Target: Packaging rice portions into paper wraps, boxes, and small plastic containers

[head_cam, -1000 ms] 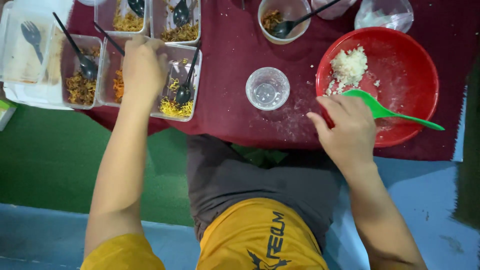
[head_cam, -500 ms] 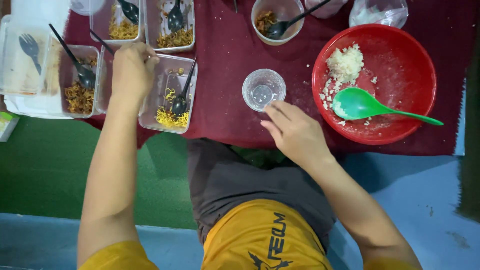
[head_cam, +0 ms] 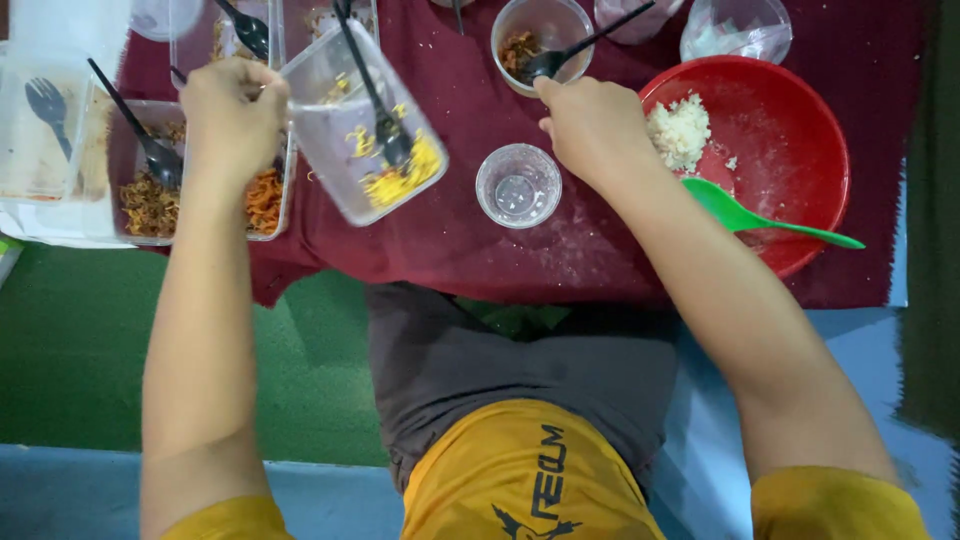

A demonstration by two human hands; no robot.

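L hand (head_cam: pixel 232 112) is clenched on the rim of a clear rectangular container (head_cam: pixel 362 122), which is lifted and tilted off the maroon-clothed bench (head_cam: pixel 470 240) so the yellow shreds (head_cam: pixel 400 180) and black spoon (head_cam: pixel 375 95) slide to its low corner. R hand (head_cam: pixel 592 125) is reached toward the round tub (head_cam: pixel 543 30) w/ brown bits; its fingers are curled by the black spoon handle (head_cam: pixel 600 32), grip can't be told. An empty glass cup (head_cam: pixel 518 186) is kept between, red bowl (head_cam: pixel 790 130) w/ rice and green scoop (head_cam: pixel 760 218) at right.
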